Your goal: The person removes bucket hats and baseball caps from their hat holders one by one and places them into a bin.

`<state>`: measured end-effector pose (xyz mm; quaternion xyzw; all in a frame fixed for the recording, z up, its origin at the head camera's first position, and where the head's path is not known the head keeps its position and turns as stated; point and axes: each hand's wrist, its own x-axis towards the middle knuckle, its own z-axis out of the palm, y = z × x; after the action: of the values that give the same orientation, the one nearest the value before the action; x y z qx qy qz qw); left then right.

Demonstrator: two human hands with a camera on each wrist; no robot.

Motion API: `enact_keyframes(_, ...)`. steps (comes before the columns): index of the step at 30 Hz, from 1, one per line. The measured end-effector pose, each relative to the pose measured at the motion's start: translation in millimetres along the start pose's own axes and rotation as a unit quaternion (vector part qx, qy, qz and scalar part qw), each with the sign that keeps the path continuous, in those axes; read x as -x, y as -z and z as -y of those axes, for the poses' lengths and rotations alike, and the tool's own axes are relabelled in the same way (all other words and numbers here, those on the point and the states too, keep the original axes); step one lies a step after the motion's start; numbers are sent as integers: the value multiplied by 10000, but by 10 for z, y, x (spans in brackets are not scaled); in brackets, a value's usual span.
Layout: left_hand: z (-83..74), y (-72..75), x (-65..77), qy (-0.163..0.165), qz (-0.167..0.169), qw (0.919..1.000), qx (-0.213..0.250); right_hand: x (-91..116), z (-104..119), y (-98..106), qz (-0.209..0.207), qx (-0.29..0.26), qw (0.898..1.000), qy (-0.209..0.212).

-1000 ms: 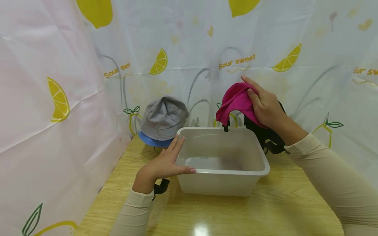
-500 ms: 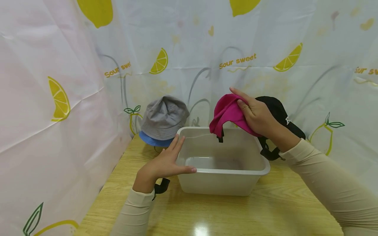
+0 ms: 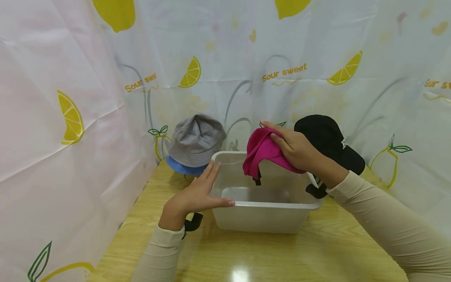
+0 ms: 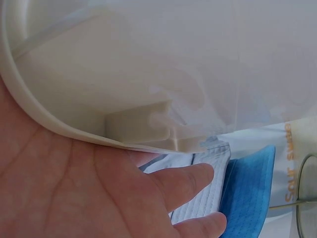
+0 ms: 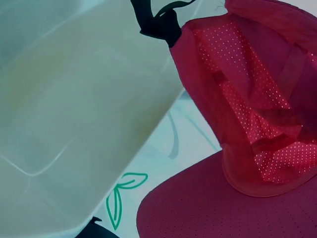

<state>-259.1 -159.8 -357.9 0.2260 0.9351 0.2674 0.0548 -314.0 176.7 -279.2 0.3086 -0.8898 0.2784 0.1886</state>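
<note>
My right hand (image 3: 297, 149) grips a pink cap (image 3: 261, 150) between thumb and fingers, over the back part of a pale plastic basin (image 3: 260, 219). A black strap dangles from the cap. The right wrist view shows the cap's perforated lining and its brim (image 5: 193, 203); the hand itself is out of that view. My left hand (image 3: 193, 199) rests at the basin's left front corner, thumb along the front rim and fingers straight at the left rim. In the left wrist view the palm (image 4: 74, 183) lies against the rim, fingers extending outside the wall.
Behind the basin on the left, a grey bucket hat (image 3: 197, 141) sits over a blue hat (image 3: 179, 166). A black cap (image 3: 318, 133) with a white letter stands at the back right. Lemon-print curtains (image 3: 225, 51) enclose the wooden table (image 3: 211, 258).
The right hand has brought the pink cap leftward and down, from above the basin's back right rim to over its inside. More of the black cap shows. The left hand stays put.
</note>
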Motion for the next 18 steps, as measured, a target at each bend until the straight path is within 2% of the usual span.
enact_keyframes(9, 19, -9, 14, -1, -37, 10000, 13, -24, 3, -159, 622, 155, 9977, 234)
enact_keyframes(18, 23, -6, -14, -85, -25, 10000, 34, -12, -12, -262, 1178, 202, 9927, 169)
